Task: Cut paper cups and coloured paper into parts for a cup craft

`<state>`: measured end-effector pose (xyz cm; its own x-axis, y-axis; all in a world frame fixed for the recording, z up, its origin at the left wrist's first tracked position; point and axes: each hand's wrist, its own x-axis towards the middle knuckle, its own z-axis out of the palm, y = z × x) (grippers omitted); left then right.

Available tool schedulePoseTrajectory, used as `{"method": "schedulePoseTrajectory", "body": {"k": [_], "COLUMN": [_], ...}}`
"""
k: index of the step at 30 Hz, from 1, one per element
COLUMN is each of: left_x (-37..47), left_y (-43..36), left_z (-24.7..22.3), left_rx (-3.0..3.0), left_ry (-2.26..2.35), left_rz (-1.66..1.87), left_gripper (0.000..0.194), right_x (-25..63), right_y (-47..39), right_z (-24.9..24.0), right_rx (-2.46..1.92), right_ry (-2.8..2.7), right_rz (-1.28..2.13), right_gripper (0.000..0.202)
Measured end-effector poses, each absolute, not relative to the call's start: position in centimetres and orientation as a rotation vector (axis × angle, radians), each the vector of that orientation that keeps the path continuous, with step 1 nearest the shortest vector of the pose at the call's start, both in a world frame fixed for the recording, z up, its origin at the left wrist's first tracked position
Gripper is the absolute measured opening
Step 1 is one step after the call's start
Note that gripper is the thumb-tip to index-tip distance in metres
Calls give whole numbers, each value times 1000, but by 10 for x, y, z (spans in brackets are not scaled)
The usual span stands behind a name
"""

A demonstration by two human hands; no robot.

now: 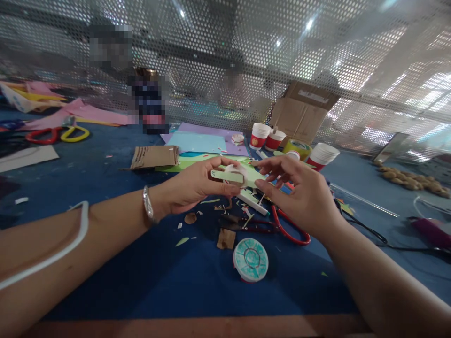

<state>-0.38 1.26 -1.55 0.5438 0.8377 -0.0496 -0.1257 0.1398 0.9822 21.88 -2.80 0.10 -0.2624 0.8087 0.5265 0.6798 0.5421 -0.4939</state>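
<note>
My left hand point(197, 185) is closed around a small white round piece point(233, 170), thumb below and fingers above. A pale green paper strip point(227, 176) with a rounded end lies across its front. Beside it my right hand point(294, 188) hovers with curved fingers apart, the thumb tip close to pale green paper point(254, 176); whether it touches cannot be made out. Below the hands lie red-handled scissors point(291, 230), a white marker point(252, 202) with a teal tip, and a small brown cardboard square point(226, 238). Nearer stands a round piece coloured teal point(251, 259).
Paper cups point(260, 136) and a cardboard box point(303, 112) stand at the back right. Corrugated cardboard point(155, 157) and coloured paper sheets point(197, 140) lie behind my hands. More scissors point(44, 135) are far left. Clear rod point(364, 199) and cables point(366, 225) lie right.
</note>
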Motion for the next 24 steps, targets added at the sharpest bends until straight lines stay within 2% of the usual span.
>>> {"method": "schedulePoseTrajectory", "body": {"k": [2, 4, 8, 10, 15, 19, 24], "left_x": [-4, -4, -4, -3, 0, 1, 0], "left_y": [15, 18, 20, 18, 13, 11, 10], "left_z": [-15, -16, -17, -17, -17, -19, -22], "left_rx": [1191, 1135, 1043, 1021, 1049, 1070, 1147], "left_ry": [760, 780, 753, 754, 773, 761, 735], "left_rz": [851, 895, 867, 815, 842, 823, 776], "left_gripper": [55, 51, 36, 35, 45, 46, 53], "right_x": [217, 214, 207, 205, 202, 205, 210], "right_y": [-34, -40, -51, -56, -62, -65, -63], "right_z": [4, 7, 10, 11, 10, 10, 17], "right_rx": [-1148, -1092, -956, -930, -986, -984, -915], "right_ry": [-2083, -2246, -2609, -2686, -2775, -2781, -2654], "right_rz": [227, 392, 721, 787, 708, 708, 647], "right_gripper": [20, 19, 27, 36, 53, 53, 41]}}
